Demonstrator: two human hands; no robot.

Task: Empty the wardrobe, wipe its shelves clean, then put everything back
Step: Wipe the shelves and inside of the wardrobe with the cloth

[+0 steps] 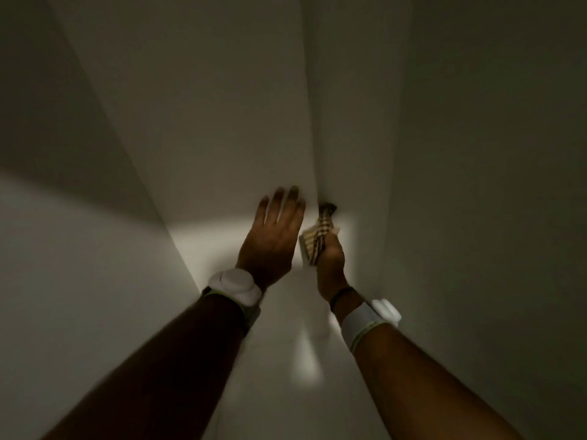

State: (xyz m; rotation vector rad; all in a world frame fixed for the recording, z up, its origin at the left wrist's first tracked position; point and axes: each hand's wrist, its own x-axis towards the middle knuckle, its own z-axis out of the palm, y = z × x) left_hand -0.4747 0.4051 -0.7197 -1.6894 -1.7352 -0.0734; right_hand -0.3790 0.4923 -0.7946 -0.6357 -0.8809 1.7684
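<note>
Both my arms reach deep into a bare white wardrobe compartment (222, 128). My left hand (273, 236) is flat with straight fingers, its tips against the back panel close to the inner corner. My right hand (330, 252) grips a bunched striped cloth (317, 239), cream with brown bands, and holds its dark end up against the corner where the back panel meets the right wall. The white shelf floor (286, 360) lies under my wrists and holds nothing that I can see.
White side walls close in on the left (79, 265) and right (476, 217). The space is dim, with a lit patch on the back panel and a glare on the floor. White bands sit on both wrists.
</note>
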